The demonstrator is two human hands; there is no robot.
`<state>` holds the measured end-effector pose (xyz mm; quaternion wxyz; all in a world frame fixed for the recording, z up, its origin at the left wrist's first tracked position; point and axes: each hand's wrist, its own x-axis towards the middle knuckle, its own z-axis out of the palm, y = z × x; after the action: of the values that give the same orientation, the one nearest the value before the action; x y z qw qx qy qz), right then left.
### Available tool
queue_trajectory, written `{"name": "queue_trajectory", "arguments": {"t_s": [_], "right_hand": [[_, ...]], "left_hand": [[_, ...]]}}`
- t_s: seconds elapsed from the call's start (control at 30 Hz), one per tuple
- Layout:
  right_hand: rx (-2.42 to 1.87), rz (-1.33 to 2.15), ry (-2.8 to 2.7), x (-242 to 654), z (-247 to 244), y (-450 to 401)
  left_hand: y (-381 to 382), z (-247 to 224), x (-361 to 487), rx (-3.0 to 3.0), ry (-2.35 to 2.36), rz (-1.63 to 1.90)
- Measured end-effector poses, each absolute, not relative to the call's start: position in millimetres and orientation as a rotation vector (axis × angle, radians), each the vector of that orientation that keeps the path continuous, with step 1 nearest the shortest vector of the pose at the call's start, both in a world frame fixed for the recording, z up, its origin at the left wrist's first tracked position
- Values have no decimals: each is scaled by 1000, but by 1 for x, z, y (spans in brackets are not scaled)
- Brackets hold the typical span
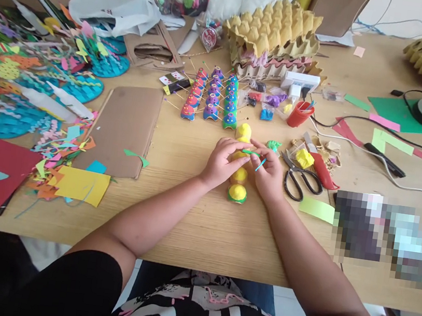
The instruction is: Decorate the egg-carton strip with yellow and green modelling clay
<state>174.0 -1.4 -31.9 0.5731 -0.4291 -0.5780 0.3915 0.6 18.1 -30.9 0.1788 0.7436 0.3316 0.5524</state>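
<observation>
A row of yellow clay-covered egg-carton bumps (237, 192) with a green lower edge stands on the table under my hands, which hide its middle. My left hand (221, 160) is closed, its fingertips pinching one end of a thin green clay strip (250, 152). Against the other end of that strip are the fingers of my right hand (271, 173). A thin blue stick (260, 165) is also gripped in the right hand. Just beyond the right fingers lies a lump of green clay (274, 145).
Black-handled scissors (298, 176), yellow clay (304, 158) and a red cutter (322, 171) lie to the right. Behind stand decorated egg-carton rows (213, 95), a red cup (300, 114) and stacked egg trays (272, 28). Cardboard (124, 130) and paper crafts (16, 115) occupy the left.
</observation>
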Motion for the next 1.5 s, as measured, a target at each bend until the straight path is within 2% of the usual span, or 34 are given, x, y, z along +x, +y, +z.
{"name": "queue_trajectory", "arguments": {"t_s": [0.43, 1.07, 1.5], "right_hand": [[-1010, 761, -1480, 172, -21, -4], [-982, 932, -1381, 174, -24, -1], [-1004, 825, -1440, 173, -22, -2]], "left_hand": [[23, -33, 5, 2066, 913, 1567], [22, -35, 6, 2071, 892, 1510], [20, -29, 6, 2138, 881, 1564]]}}
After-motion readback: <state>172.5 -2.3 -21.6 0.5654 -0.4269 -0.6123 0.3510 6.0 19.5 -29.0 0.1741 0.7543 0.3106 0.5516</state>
